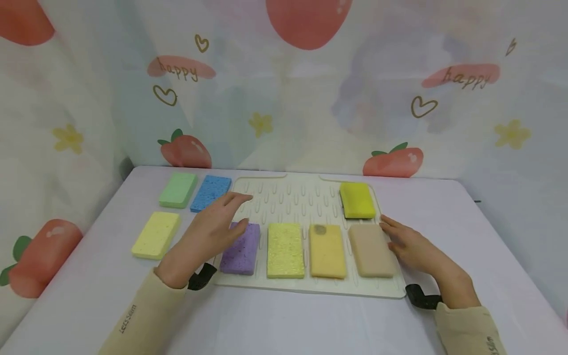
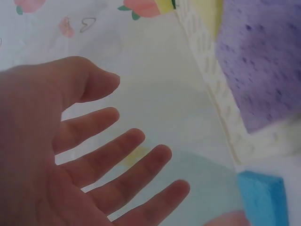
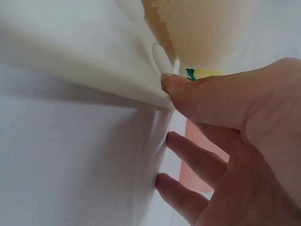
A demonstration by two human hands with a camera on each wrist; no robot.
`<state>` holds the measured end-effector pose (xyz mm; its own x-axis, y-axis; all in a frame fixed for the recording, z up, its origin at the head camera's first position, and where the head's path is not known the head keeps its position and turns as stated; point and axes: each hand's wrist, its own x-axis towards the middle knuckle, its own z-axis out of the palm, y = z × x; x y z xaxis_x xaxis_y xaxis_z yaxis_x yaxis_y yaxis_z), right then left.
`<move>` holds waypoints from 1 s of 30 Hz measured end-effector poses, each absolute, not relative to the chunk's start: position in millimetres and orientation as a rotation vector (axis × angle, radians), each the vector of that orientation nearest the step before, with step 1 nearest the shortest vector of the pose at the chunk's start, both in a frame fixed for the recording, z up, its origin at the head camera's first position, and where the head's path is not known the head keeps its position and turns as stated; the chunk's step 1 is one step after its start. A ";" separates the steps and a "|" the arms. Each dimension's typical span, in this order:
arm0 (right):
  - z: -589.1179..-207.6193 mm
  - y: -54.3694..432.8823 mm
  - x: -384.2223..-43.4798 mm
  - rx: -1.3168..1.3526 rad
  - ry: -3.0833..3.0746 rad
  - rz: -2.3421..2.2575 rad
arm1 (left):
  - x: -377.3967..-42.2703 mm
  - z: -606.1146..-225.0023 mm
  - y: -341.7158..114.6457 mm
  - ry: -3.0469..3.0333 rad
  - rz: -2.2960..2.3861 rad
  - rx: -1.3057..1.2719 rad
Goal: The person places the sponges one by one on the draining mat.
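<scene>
A pale cream drying mat [image 1: 288, 207] with raised ridges lies on the table. Along its front sit a purple sponge [image 1: 241, 254], a yellow-green sponge [image 1: 286, 250], a yellow-orange sponge [image 1: 327, 254] with a dark spot, and a beige sponge [image 1: 372, 251]. A bright yellow sponge [image 1: 357, 198] with a dark green underside lies at the back right. My left hand [image 1: 213, 224] hovers above the purple sponge, its fingers spread and holding nothing. My right hand [image 1: 410, 246] rests at the mat's right edge. Its thumb [image 3: 202, 92] touches the rim beside the beige sponge.
Left of the mat lie a green sponge [image 1: 178, 190], a blue sponge [image 1: 211, 191] and a pale yellow sponge [image 1: 156, 235]. A white cloth [image 1: 284, 320] covers the table. A printed curtain [image 1: 284, 113] hangs behind and along the sides.
</scene>
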<state>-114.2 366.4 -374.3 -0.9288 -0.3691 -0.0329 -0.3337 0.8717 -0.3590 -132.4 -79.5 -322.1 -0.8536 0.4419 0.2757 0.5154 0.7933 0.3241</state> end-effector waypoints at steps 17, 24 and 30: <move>-370.4 361.8 -112.1 -0.525 2.942 -0.539 | -123.3 -347.4 -144.0 -2.912 -0.517 -0.497; -371.2 363.0 -112.6 -0.551 2.954 -0.539 | -122.3 -355.8 -162.4 -2.927 -0.453 -0.439; -371.7 362.3 -113.3 -0.546 2.945 -0.555 | -124.2 -360.9 -178.4 -2.939 -0.421 -0.396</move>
